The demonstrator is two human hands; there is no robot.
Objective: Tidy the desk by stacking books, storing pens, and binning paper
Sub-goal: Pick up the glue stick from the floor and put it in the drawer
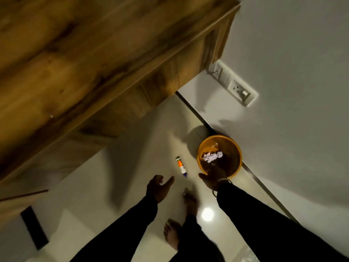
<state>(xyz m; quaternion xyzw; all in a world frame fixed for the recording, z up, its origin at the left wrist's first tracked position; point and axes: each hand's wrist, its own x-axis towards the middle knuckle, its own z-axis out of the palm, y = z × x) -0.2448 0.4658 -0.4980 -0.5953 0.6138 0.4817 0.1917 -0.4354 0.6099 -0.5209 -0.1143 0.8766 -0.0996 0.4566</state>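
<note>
An orange bin stands on the floor against the white wall, with crumpled white paper inside. My right hand hangs over the bin's near rim with fingers spread, holding nothing. My left hand is open, fingers loosely curled, above the floor left of the bin. A marker with an orange and white body lies on the floor between my hands, apart from both.
The wooden desk fills the upper left, its side panel close to the bin. A wall socket plate sits on the white wall. My bare feet stand on the glossy pale floor.
</note>
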